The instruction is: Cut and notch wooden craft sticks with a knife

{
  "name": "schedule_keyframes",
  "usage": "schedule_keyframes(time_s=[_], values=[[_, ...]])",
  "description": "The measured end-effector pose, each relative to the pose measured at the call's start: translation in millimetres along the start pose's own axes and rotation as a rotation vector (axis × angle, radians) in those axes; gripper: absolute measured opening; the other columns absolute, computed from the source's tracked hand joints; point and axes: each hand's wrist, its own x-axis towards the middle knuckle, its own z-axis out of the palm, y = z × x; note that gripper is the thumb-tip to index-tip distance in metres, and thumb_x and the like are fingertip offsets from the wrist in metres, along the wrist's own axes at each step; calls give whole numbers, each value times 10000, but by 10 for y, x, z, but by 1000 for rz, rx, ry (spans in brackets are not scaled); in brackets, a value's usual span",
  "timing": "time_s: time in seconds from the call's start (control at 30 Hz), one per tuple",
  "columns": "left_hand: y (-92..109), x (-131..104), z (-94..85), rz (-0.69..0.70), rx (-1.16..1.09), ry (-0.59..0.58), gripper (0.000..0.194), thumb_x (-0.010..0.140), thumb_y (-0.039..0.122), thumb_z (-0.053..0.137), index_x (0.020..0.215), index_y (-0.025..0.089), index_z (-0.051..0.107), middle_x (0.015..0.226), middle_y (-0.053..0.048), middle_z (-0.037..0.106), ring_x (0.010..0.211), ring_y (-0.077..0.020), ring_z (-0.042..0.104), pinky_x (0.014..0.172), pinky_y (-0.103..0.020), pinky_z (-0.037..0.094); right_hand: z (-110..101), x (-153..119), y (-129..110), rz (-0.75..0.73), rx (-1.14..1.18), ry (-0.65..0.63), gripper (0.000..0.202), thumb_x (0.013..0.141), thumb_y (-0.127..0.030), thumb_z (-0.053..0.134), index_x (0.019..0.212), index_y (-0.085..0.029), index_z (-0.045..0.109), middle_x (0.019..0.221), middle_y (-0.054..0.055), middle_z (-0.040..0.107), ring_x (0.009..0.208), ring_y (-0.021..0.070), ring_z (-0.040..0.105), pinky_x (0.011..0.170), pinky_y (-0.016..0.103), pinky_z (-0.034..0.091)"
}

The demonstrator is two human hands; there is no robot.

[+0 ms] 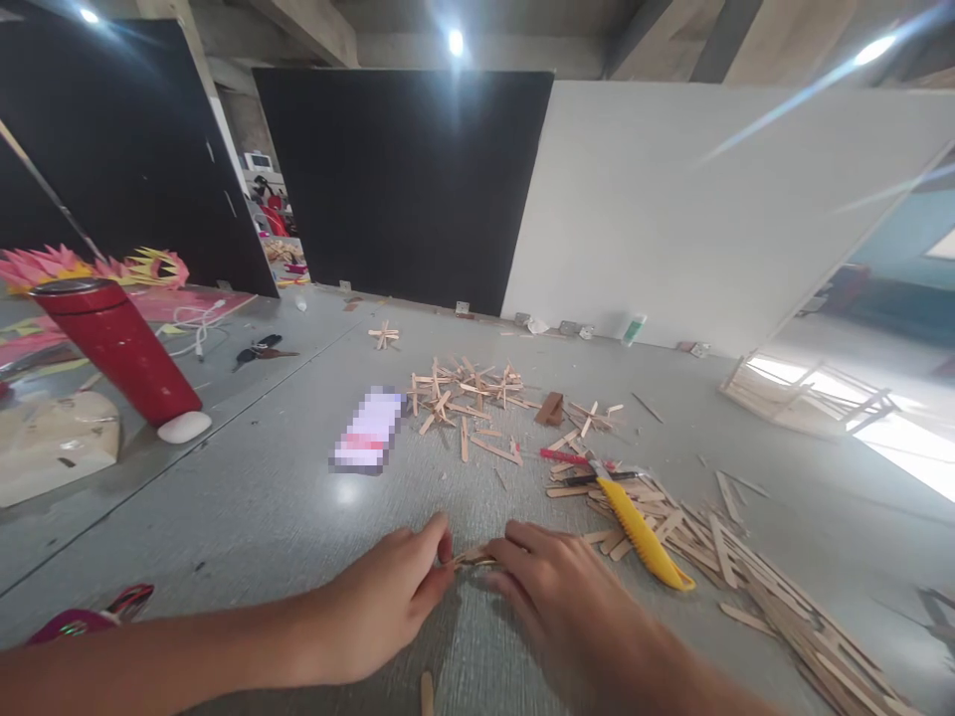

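From my end I can't count the sticks (472, 558) pinched between the left hand (392, 597) and the right hand (563, 587); the grip hides both ends. The phone (369, 430) is blurred into blocks, unreadable to me. My view's bottom edge cuts off a lone stick (427, 691), its left edge a pale bag (60, 447). The left forearm (224, 636) partly covers a purple thing (75, 626) I can't identify.

Left hand (388, 597) and right hand (559, 582) are both bare, slim-fingered and round-knuckled. Left forearm (209, 646) and right forearm (642, 656) are likewise bare along their whole visible length and smooth in outline.
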Motion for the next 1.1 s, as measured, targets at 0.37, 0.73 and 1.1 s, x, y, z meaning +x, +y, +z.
schedule_keyframes(time_s=[0.37,0.73,1.1], values=[[-50,109,82,9,329,119,417,1061,273,374,707,204,584,616,-27,633,517,-154,498,538,-317,214,436,-56,-6,76,162,252,207,1030,-80,425,1018,-161,615,925,69,616,812,227,609,721,363,537],[-135,126,162,117,156,190,412,1078,329,333,762,204,567,631,-5,593,537,-149,489,554,-313,259,452,-157,2,24,169,390,173,1066,-114,408,1120,-161,565,845,25,644,669,170,617,562,283,454],[-158,307,-113,-115,-352,-70,489,1043,577,361,862,178,578,479,71,469,411,-105,439,464,-209,357,343,-154,53,50,-248,281,403,735,79,493,1075,-130,547,827,55,664,656,223,641,589,347,498]])
